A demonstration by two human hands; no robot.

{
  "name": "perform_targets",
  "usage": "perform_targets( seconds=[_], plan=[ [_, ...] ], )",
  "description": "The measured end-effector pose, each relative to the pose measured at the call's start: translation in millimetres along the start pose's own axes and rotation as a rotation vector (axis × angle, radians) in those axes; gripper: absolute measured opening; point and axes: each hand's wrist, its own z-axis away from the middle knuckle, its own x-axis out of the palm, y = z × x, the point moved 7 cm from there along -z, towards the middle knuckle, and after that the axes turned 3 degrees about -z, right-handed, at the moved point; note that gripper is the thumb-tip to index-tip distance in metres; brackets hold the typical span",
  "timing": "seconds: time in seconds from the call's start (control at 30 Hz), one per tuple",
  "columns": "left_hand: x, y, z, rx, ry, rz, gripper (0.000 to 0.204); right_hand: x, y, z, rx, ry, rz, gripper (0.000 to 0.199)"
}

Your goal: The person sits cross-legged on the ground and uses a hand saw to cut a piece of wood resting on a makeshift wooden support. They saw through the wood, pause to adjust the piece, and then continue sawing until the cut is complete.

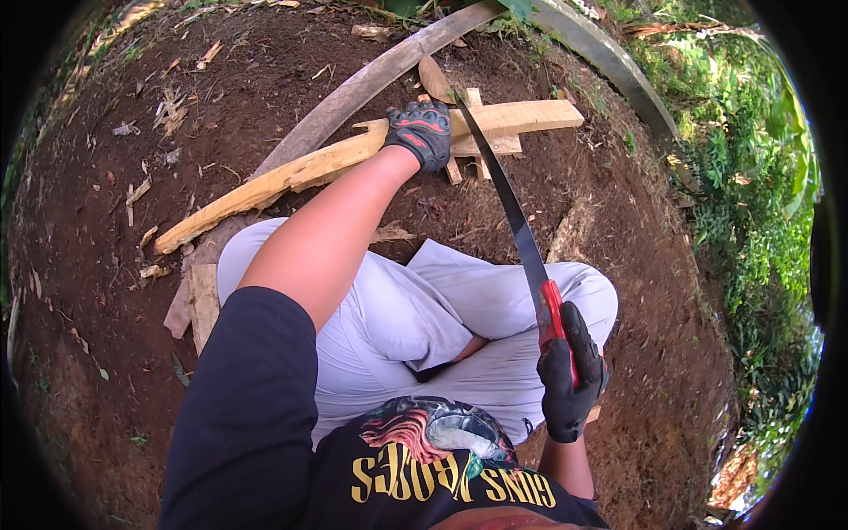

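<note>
Right hand (571, 384) clenches saw (517, 225) handle; left hand (420, 132) presses plank (353, 155) flat. Blade sits at plank's far edge, cut barely started, plank looks uncut.

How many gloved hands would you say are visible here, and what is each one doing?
2. The left hand presses down on the pale wooden plank lying on the soil. The right hand grips the red handle of the saw, whose dark blade reaches the plank.

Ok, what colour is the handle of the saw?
Red, gripped by the black-gloved right hand; the saw handle shows best in the head view.
</note>
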Motion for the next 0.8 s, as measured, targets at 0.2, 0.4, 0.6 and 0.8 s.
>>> perform_targets(
  seconds=[0.2,0.4,0.6,0.8],
  plan=[
    [-5.7,3.1,3.6,0.060,0.064,0.002,0.050,16.8,-21.5,-42.4,-0.060,0.047,-0.013,0.041],
    [-8.3,6.9,-3.8,0.119,0.038,0.065,0.048,84.3,-49.2,-93.1,-0.389,0.094,0.069,0.040],
    [-6.7,5.5,0.2,0.084,0.060,0.022,0.047,59.9,-20.7,-91.2,-0.056,0.048,-0.086,0.043],
    [-2.2,3.1,0.1,0.060,0.056,-0.013,0.051,-11.4,-11.2,-9.6,-0.010,0.016,-0.077,0.045]
  ],
)
